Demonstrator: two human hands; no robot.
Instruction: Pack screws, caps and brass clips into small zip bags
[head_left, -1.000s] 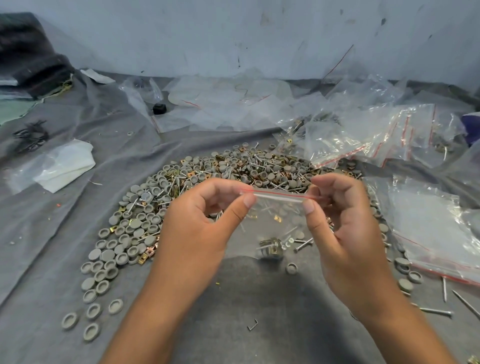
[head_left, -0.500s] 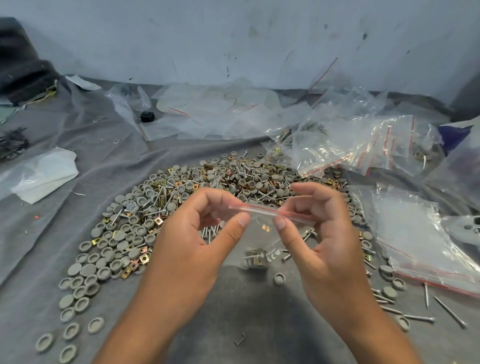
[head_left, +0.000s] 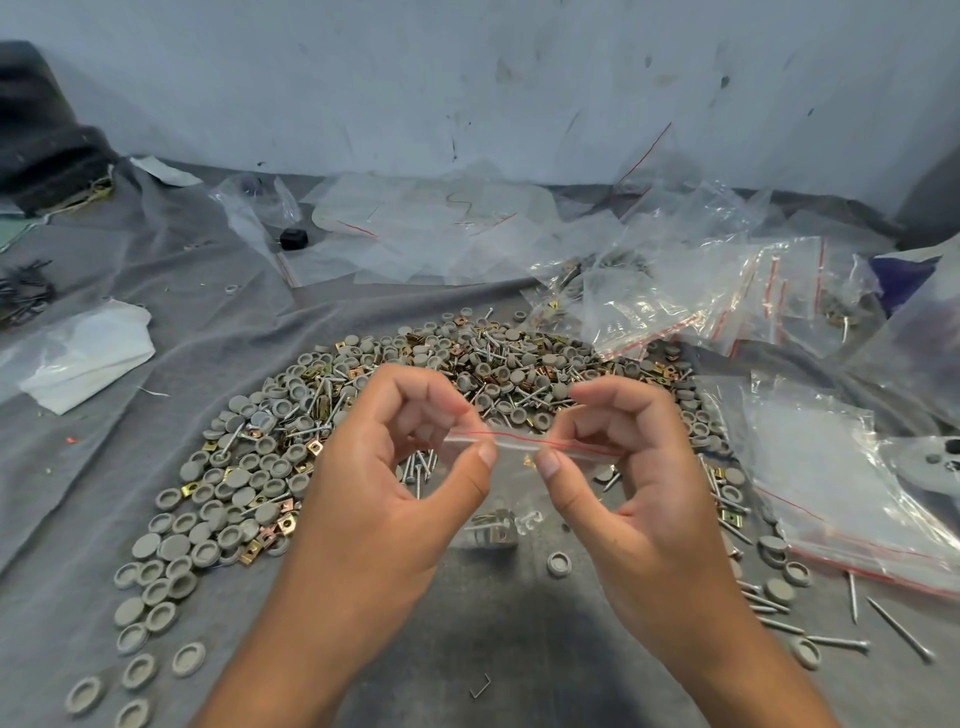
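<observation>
A small zip bag (head_left: 498, 488) is held by its red-lined top strip above the grey cloth (head_left: 519, 649), hanging between both hands. The strip is pinched by the left hand (head_left: 384, 499) and the right hand (head_left: 639, 499), thumbs nearly meeting mid-strip. Remaining fingers are curled; palms face inward. Parts lie in the bag's bottom.

Grey cloth (head_left: 156, 291) under heaped caps (head_left: 218, 519), screws (head_left: 836, 643), clips (head_left: 285, 524), zip bags (head_left: 810, 467).
</observation>
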